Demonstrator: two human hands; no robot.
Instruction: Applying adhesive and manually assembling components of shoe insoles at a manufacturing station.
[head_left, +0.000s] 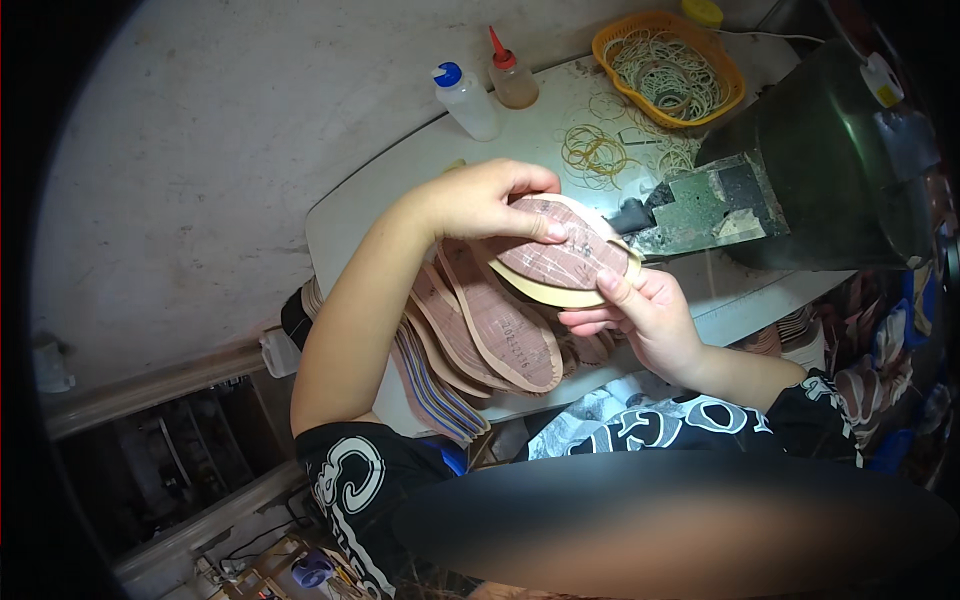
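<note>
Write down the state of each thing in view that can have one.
Left hand: closed on the insole
Right hand: closed on it too
Insole: in both hands
Other insoles: stacked
Blue-capped bottle: upright, capped
Red-tipped bottle: upright, capped
Basket: holding bands
Loose bands: scattered

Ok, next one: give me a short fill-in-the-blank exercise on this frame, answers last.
1. The right hand and ____ hand hold an insole.
2. The bottle beside the blue-capped one has a ____ cap.
3. The basket sits to the ____ of both bottles.

Missing words: left; red; right.
</note>
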